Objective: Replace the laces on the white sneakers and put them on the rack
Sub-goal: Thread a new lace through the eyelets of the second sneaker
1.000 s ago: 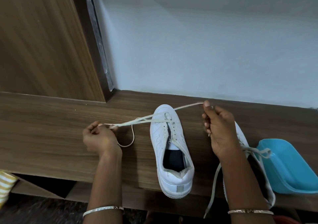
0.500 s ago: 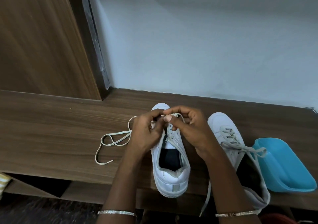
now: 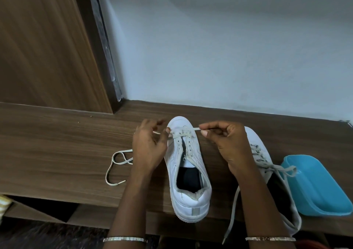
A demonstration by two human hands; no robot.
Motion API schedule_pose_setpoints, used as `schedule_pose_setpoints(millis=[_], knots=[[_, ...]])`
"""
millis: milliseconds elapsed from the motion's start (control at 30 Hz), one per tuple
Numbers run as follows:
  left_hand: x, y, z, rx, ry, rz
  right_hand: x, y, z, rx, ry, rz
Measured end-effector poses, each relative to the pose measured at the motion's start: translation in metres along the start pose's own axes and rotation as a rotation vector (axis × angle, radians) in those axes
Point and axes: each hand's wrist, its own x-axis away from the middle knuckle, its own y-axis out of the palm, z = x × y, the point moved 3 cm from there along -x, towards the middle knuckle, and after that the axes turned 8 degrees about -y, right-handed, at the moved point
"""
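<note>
Sneaker [image 3: 188, 164] stands mid-counter, heel at the front edge, toe toward the wall. My right hand [image 3: 227, 143] pinches the lace [image 3: 194, 129] end over the toe eyelets; my left hand [image 3: 149, 145] curls round the other run. Slack lace trails across bare counter [image 3: 57, 143] leftward. A second sneaker [image 3: 261, 147] and blue tub [image 3: 315, 183] crowd the right end.

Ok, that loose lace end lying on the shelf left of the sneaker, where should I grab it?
Pinch the lace just behind its stiff tip, coming down from above with the left hand, which is nearest. The tip lies flat with bare wooden shelf around it, and a stiff end should thread more easily.
</note>
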Motion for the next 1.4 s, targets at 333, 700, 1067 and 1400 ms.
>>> schedule_pose_setpoints(millis=[333,700,1067,1400], knots=[[0.007,0.014,0.019,0.023,0.133,-0.133,0.001,0.020,-0.004,-0.147,-0.044,0.015],[-0.004,-0.014,-0.006,0.322,-0.185,0.221,0.004,0.053,0.010,0.219,-0.048,-0.106],[0.002,0.004,0.006,0.285,-0.159,-0.010,0.000,0.039,0.010,0.145,-0.018,0.012],[0.014,0.028,0.025,-0.195,-0.080,-0.079,0.005,0.034,0.020,0.313,0.146,-0.110]])
